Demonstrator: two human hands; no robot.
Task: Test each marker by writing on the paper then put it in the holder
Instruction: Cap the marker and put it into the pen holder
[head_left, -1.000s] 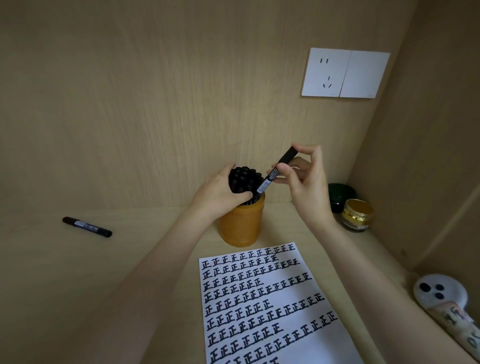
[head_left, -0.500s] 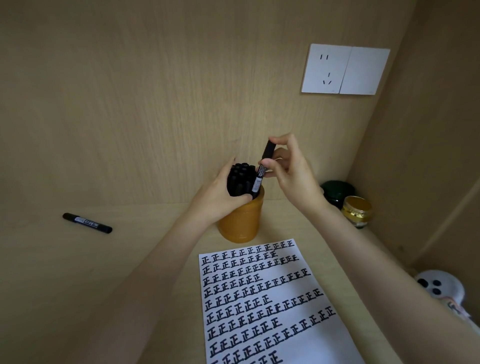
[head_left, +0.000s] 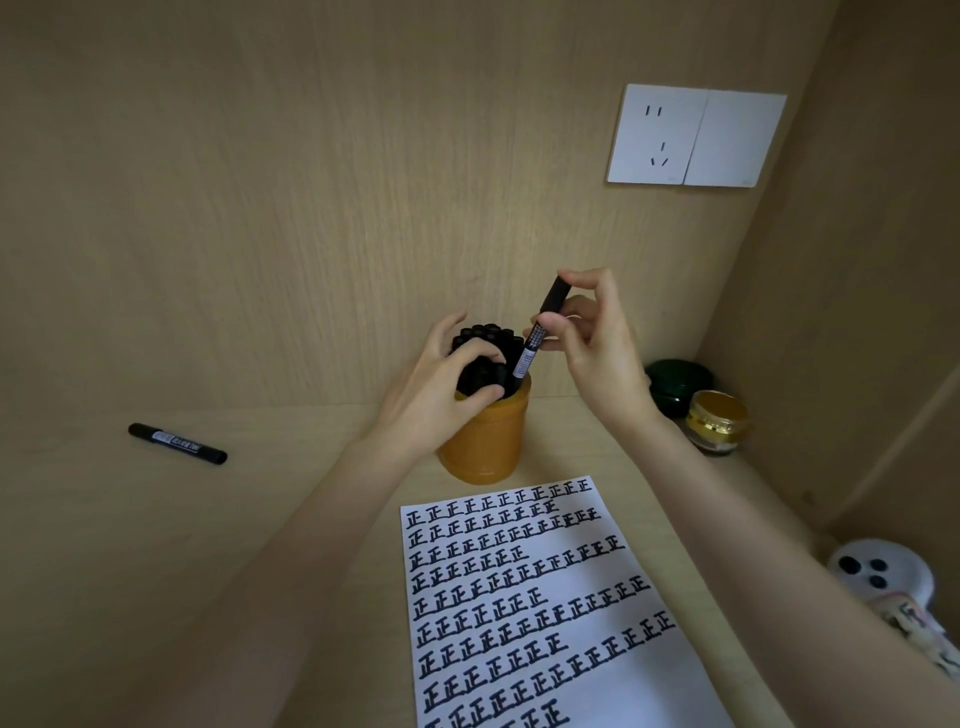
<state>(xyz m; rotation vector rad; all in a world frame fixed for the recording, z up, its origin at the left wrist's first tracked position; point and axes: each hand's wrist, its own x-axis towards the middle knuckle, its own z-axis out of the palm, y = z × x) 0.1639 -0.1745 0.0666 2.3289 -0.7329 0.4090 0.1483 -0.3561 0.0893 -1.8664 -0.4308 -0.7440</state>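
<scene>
- The fingers (head_left: 558, 327) of the right hand (head_left: 597, 358) pinch the slim black marker with a white label (head_left: 535, 338) near its upper end. The left hand (head_left: 441, 389) curls around the bundle of black markers (head_left: 485, 343) that stands in the orange round holder (head_left: 488, 441).
- A second ago the held marker leaned more and was higher. Now it is steeper, and its lower end is inside the holder's mouth, at the right edge of the bundle. I judge it is tested and almost stored.
- Counted: one marker in the hand, one loose black marker (head_left: 177, 443) on the wooden desk (head_left: 130, 519) well apart to the left, one holder, and one white sheet of paper (head_left: 649, 675) filled with rows of black characters. The bundle is packed too tightly to count.
</scene>
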